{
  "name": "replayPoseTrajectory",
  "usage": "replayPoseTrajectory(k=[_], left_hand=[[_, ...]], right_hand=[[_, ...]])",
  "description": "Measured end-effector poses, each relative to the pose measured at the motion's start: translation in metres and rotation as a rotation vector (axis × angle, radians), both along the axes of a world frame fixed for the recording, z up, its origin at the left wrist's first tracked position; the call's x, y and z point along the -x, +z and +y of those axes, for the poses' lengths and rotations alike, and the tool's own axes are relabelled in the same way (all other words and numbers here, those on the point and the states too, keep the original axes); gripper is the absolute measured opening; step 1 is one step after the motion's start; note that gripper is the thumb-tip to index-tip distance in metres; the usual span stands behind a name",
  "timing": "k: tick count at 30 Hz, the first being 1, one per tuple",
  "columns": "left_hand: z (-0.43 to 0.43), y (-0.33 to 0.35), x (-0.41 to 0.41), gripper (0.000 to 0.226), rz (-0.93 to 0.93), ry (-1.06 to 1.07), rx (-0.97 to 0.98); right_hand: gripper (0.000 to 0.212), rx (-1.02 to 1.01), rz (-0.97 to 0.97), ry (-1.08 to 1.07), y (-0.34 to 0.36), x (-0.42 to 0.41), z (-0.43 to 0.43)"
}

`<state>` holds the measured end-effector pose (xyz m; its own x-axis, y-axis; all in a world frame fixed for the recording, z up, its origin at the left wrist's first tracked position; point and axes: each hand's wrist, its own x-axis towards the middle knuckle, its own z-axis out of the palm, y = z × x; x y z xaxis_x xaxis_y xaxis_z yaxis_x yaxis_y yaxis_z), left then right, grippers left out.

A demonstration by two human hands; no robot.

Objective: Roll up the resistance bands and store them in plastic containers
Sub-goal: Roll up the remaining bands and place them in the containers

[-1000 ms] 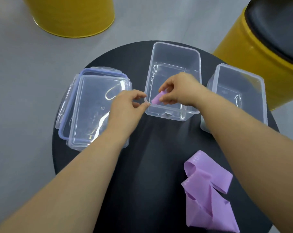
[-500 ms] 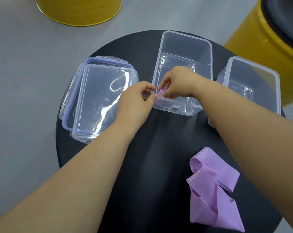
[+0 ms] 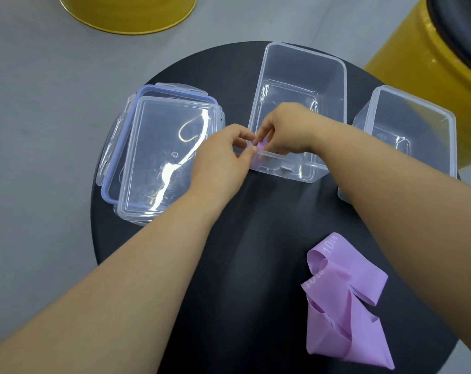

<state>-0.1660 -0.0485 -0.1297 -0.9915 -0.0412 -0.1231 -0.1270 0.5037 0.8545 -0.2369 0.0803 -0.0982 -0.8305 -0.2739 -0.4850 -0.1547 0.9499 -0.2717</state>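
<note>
Rolled band (image 3: 262, 144) at middle container (image 3: 304, 76) rim; lids (image 3: 164, 157) left, loose band (image 3: 345, 300) nearer.

The left hand (image 3: 223, 157) has closed in against the right hand (image 3: 285, 129), and the rolled purple band (image 3: 262, 144) they pinch, plainly visible a second ago, now sits mostly hidden at the middle container's (image 3: 291, 95) near-left corner.

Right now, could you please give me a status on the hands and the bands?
Left hand and right hand pinch small purple roll at middle box, near-left corner. Second band loose on table. Nothing blocking box opening.
</note>
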Motion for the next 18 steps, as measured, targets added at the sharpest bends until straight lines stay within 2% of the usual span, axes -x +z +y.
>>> replayPoseTrajectory(k=[5, 11, 18], left_hand=[[0.000, -0.001, 0.000, 0.010, 0.002, -0.004, 0.003], [0.000, -0.002, 0.001, 0.011, 0.005, -0.004, 0.014], [0.000, -0.006, 0.000, 0.014, 0.030, 0.051, -0.015]], right_hand=[[0.017, -0.003, 0.010, 0.006, -0.002, -0.001, -0.001], [0.011, 0.190, -0.134, -0.147, 0.003, 0.000, 0.011], [0.008, 0.255, -0.158, -0.237, -0.004, -0.001, 0.015]])
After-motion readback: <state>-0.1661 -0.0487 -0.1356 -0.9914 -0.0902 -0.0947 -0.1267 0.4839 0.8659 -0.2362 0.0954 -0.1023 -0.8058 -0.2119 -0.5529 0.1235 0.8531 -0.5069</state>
